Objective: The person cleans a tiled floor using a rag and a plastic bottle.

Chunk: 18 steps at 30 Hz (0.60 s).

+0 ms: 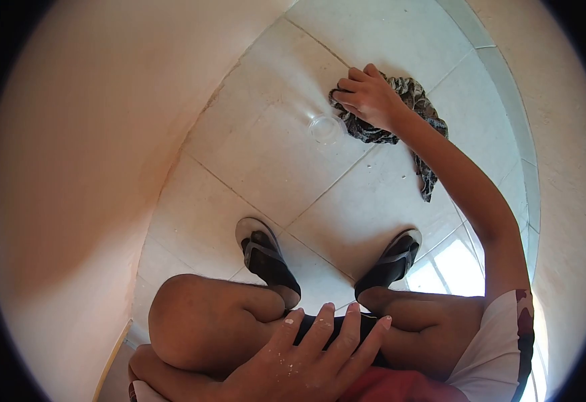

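Observation:
My right hand (368,99) reaches out over the floor, its fingers curled into a crumpled, dark patterned cloth (410,97). One end of the cloth trails toward me across the tiles. Just left of that hand stands a small clear round container (326,129), apart from the fingers. Close to my body, my left hand (313,358) is held with its fingers spread and nothing in it. White specks dot its back and fingertips.
Pale floor tiles (266,167) with small white bits surround the cloth. A plain wall (92,167) rises on the left, and another wall (554,87) curves along the right. My feet in flip-flops (261,251) are planted between me and the cloth.

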Available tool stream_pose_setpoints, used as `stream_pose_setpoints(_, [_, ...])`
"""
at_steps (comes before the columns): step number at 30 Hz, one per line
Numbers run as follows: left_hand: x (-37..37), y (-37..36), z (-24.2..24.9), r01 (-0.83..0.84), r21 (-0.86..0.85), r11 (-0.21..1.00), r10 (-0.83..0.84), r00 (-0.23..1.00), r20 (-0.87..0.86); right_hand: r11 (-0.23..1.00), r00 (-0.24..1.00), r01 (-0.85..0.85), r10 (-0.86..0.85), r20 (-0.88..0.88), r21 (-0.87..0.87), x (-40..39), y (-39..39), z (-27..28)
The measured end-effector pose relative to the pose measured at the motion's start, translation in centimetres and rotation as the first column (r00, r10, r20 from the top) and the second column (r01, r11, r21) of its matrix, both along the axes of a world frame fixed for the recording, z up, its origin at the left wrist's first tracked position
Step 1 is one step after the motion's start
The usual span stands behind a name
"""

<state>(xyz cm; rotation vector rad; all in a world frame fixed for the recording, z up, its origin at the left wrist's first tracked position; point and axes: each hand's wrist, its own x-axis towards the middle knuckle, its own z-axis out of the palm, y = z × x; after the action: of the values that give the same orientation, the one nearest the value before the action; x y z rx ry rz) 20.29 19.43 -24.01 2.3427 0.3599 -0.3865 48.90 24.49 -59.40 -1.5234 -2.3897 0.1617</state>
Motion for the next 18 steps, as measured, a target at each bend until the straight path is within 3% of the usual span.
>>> stream_pose_setpoints(4, [0.5,0.9,1.0,0.101,0.032,0.994,-0.098,0.992,-0.073,0.999,1.0,-0.002,0.001,0.013,0.054,-2.7,4.5,-1.2])
stream_pose_setpoints(6, [-0.2,-0.5,0.4,-0.024,0.078,0.997,0.024,1.0,0.004,0.997,1.0,0.003,-0.003,-0.001,0.075,-3.4,5.4,-1.2])
stream_pose_setpoints(10, [-0.7,-0.7,0.5,-0.043,0.108,0.993,0.043,0.999,0.005,0.998,1.0,0.012,-0.011,-0.018,0.064,-3.1,5.3,-0.8])
stream_pose_setpoints(12, [0.3,0.8,1.5,0.063,0.063,0.996,-0.06,0.997,-0.04,0.998,0.999,0.012,-0.01,-0.032,0.056,-2.1,3.8,-0.6])
stream_pose_setpoints(18, [0.6,0.7,1.1,0.163,0.071,0.984,-0.161,0.986,-0.036,0.999,0.999,-0.014,0.012,-0.052,-0.04,0.8,-0.8,0.1])
